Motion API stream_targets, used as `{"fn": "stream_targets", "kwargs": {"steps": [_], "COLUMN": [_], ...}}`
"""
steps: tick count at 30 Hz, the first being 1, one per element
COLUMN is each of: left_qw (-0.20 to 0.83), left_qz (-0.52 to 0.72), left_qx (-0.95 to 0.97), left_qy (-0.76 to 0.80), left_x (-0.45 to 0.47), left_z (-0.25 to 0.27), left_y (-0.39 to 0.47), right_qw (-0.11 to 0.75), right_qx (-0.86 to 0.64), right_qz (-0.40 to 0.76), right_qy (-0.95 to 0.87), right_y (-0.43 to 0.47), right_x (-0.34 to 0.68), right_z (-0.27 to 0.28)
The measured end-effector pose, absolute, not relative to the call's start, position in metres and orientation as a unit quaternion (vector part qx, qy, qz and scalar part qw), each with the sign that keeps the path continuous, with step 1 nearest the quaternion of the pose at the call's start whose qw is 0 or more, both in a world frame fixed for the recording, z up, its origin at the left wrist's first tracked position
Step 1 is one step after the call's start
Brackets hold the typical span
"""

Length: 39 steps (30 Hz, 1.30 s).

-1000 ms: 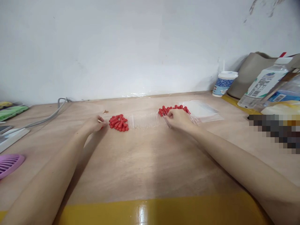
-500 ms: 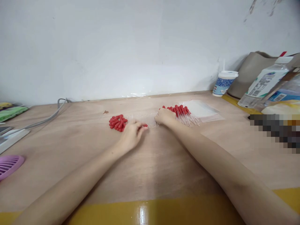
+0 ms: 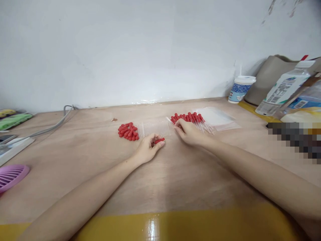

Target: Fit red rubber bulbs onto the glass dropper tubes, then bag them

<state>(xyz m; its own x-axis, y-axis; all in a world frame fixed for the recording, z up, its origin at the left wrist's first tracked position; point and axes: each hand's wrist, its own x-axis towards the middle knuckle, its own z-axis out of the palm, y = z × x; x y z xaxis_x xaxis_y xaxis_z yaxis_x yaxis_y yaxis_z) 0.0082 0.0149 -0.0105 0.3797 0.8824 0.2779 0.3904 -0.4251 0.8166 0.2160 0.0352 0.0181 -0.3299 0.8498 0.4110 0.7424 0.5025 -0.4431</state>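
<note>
At the worktop (image 3: 125, 187), pinching a red bulb (image 3: 159, 141) in left hand (image 3: 147, 149) and thin tube (image 3: 170, 120) in right hand (image 3: 190, 133), near clear tubes (image 3: 154, 128); with open room until yellow front edge (image 3: 120, 227), white wall (image 3: 112, 50) behind.

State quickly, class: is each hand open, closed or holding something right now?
Left hand: closed, holding a red bulb-shaped piece.
Right hand: closed, holding a thin pale tube.

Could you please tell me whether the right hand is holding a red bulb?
No, the right hand pinches a thin pale tube, while the left hand holds a red bulb.
</note>
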Motion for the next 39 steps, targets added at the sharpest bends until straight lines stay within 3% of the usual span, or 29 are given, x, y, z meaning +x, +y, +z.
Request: {"fn": "stream_targets", "kwargs": {"steps": [4, 14, 25, 29, 35, 39], "left_qw": [0.400, 0.398, 0.415, 0.399, 0.302, 0.223], "left_qz": [0.376, 0.398, 0.394, 0.371, 0.304, 0.326], "left_qx": [0.734, 0.728, 0.714, 0.743, 0.817, 0.827], "left_qy": [0.400, 0.391, 0.403, 0.390, 0.385, 0.401], "left_x": [0.012, 0.011, 0.012, 0.010, 0.011, 0.012], "left_z": [-0.010, -0.012, -0.010, -0.007, 0.000, 0.000], "left_y": [0.019, 0.020, 0.019, 0.017, 0.008, 0.004], "right_qw": [0.356, 0.331, 0.377, 0.342, 0.269, 0.282], "right_qx": [-0.387, -0.352, -0.330, -0.327, -0.347, -0.342], "right_qz": [0.051, 0.026, 0.088, 0.125, -0.055, -0.151], "right_qy": [-0.849, -0.875, -0.861, -0.872, -0.897, -0.884], "right_y": [0.014, 0.003, 0.011, 0.016, 0.013, 0.008], "right_x": [0.232, 0.230, 0.229, 0.235, 0.237, 0.232], "right_z": [-0.005, -0.011, -0.014, -0.011, -0.003, -0.006]}}
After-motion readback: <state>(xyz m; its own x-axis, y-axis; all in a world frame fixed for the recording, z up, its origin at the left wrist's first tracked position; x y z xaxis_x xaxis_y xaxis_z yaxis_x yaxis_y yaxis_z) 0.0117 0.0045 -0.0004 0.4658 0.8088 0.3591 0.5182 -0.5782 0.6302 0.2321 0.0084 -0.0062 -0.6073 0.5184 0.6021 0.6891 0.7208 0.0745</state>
